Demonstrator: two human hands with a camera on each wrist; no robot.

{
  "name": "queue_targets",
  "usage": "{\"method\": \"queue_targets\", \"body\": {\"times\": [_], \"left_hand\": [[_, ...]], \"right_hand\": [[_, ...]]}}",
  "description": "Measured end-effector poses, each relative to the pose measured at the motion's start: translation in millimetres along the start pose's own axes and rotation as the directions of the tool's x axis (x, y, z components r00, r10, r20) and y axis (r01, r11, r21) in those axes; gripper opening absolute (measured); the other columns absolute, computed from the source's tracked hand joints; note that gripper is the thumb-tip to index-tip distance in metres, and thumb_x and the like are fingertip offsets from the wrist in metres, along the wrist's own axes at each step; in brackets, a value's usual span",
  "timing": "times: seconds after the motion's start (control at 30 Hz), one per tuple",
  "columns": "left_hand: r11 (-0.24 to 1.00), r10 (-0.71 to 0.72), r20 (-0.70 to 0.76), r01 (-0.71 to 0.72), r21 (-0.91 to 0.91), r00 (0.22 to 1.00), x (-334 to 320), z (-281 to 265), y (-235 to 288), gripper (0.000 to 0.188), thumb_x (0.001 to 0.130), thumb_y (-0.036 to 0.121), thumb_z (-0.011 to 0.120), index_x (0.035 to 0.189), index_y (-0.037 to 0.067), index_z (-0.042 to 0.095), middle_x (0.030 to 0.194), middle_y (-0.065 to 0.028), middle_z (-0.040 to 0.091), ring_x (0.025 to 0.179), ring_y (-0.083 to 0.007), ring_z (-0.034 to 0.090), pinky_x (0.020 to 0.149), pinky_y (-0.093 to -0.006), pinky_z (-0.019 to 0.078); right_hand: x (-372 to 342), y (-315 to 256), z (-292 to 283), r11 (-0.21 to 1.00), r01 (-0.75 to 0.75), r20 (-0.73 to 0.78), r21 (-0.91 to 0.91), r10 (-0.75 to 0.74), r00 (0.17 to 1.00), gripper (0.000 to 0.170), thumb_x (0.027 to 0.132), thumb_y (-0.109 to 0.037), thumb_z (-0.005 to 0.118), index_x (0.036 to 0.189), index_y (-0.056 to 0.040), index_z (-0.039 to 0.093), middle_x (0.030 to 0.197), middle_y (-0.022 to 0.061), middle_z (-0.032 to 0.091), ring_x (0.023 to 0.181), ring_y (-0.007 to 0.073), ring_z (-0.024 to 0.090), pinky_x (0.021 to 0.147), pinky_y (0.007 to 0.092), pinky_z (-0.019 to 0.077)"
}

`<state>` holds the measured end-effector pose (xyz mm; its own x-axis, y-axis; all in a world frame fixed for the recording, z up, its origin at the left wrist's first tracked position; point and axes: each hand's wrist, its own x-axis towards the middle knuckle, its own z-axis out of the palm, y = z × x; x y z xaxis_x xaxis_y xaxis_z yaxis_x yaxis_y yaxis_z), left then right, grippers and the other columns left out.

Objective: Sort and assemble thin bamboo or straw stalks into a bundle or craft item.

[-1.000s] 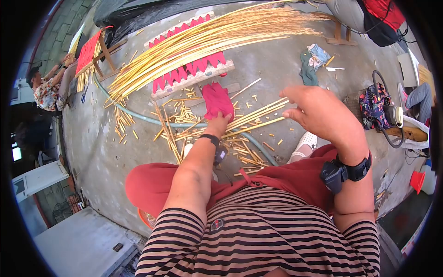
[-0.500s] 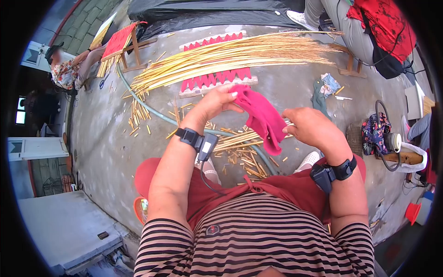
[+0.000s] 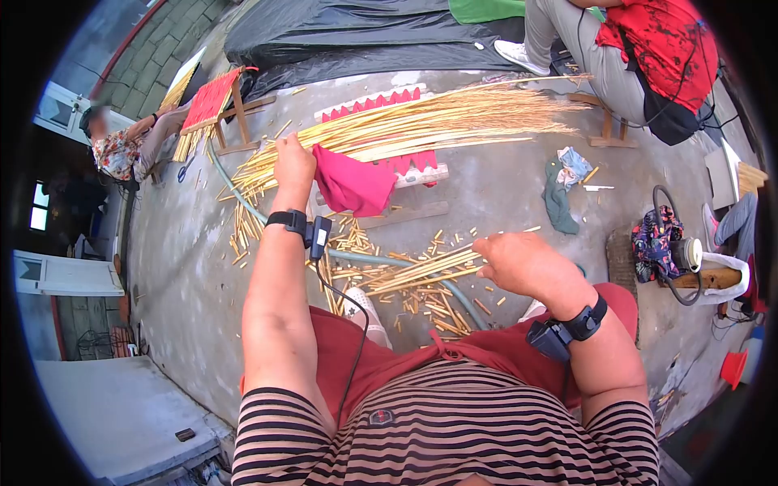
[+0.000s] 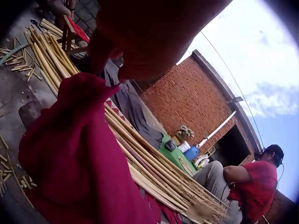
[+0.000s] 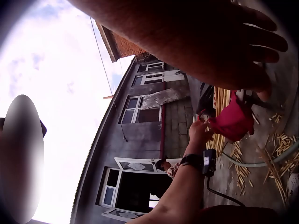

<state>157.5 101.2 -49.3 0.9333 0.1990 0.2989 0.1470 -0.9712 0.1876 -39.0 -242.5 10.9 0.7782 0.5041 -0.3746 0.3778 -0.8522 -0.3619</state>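
Observation:
My left hand point(image 3: 293, 166) pinches a crimson cloth point(image 3: 352, 182) by one corner. In the left wrist view the cloth point(image 4: 93, 154) hangs down in folds from the fingers, in front of a long bundle of straw-coloured stalks point(image 4: 140, 151). The head view shows this bundle point(image 3: 373, 134) lying across a low wooden frame point(image 3: 438, 173) strung with red fabric. My right hand point(image 3: 519, 261) is held over the near floor with nothing in it; the right wrist view shows its fingers point(image 5: 266, 39) spread apart. A few long stalks point(image 3: 429, 267) lie below it.
Cut stalk pieces point(image 3: 442, 304) litter the floor around a green hose point(image 3: 474, 304). A red-topped stool point(image 3: 212, 101) stands at far left near a seated person. Another person in red sits at far right. A bag point(image 3: 655, 239) and rags point(image 3: 559, 198) lie at right.
My left hand has picked the crimson cloth off the floor, brought it up near the right hand, then carried it left and forward to the bundle. The right hand stays near its place.

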Motion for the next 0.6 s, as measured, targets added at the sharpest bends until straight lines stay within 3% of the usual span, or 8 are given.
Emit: {"method": "queue_targets", "body": {"times": [0.07,0.13,0.23,0.27,0.4,0.6], "left_hand": [[0.955,0.287,-0.026,-0.288,-0.071,0.958,11.5,17.2,30.1,0.036,0.077,0.013,0.064,0.112,0.005,0.057,0.115,-0.0172,0.055,0.099,-0.0362,0.056,0.084,-0.0442,0.0466],[0.802,0.570,-0.130,-0.584,-0.126,0.811,27.2,41.7,58.6,0.032,0.075,0.014,0.065,0.105,0.005,0.062,0.107,-0.0153,0.060,0.101,-0.0337,0.055,0.087,-0.0432,0.0442],[0.844,0.536,0.004,-0.536,-0.037,0.844,29.4,67.6,103.6,0.029,0.077,0.018,0.064,0.103,0.007,0.062,0.106,-0.0104,0.061,0.101,-0.0305,0.055,0.085,-0.0441,0.0441],[0.858,0.513,0.058,-0.513,-0.015,0.856,33.4,75.6,112.7,0.023,0.082,0.020,0.058,0.101,0.008,0.063,0.106,-0.0089,0.062,0.102,-0.0296,0.055,0.083,-0.0453,0.0440],[0.888,0.456,0.171,-0.460,-0.019,0.873,41.8,99.2,137.1,0.022,0.085,0.016,0.048,0.099,0.009,0.064,0.103,-0.0112,0.063,0.102,-0.0288,0.057,0.083,-0.0469,0.0437],[0.787,0.592,0.090,-0.598,0.148,0.801,40.6,95.3,138.1,0.014,0.082,0.011,0.049,0.088,0.009,0.061,0.091,-0.0085,0.065,0.092,-0.0269,0.061,0.076,-0.0458,0.0446]], "right_hand": [[2.9,0.0,0.5,1.000,-0.007,0.026,0.009,0.006,1.000,0.026,0.083,-0.023,0.059,0.100,-0.0027,0.058,0.091,0.0161,0.065,0.090,0.0320,0.062,0.076,0.0413,0.0501],[4.8,1.2,2.0,0.999,0.010,0.023,0.031,-0.011,1.000,0.025,0.081,-0.020,0.059,0.099,-0.0035,0.059,0.090,0.0156,0.066,0.088,0.0315,0.064,0.074,0.0407,0.0511],[7.5,2.6,9.8,0.999,0.036,-0.003,0.025,-0.036,0.999,0.022,0.079,-0.016,0.058,0.097,-0.0040,0.060,0.089,0.0155,0.066,0.084,0.0314,0.065,0.070,0.0407,0.0519],[7.2,2.2,10.2,0.999,0.020,0.019,0.034,-0.021,1.000,0.024,0.079,-0.018,0.060,0.098,-0.0030,0.059,0.090,0.0160,0.065,0.085,0.0322,0.064,0.071,0.0413,0.0515],[8.4,-2.6,6.5,0.997,0.024,0.052,0.080,-0.028,0.998,0.028,0.080,-0.022,0.063,0.098,-0.0013,0.057,0.091,0.0168,0.064,0.086,0.0336,0.063,0.071,0.0427,0.0510],[5.9,-2.3,14.3,0.996,0.050,-0.015,0.076,-0.049,0.999,0.025,0.078,-0.021,0.062,0.095,-0.0021,0.059,0.088,0.0159,0.064,0.084,0.0324,0.064,0.070,0.0421,0.0515]]}}
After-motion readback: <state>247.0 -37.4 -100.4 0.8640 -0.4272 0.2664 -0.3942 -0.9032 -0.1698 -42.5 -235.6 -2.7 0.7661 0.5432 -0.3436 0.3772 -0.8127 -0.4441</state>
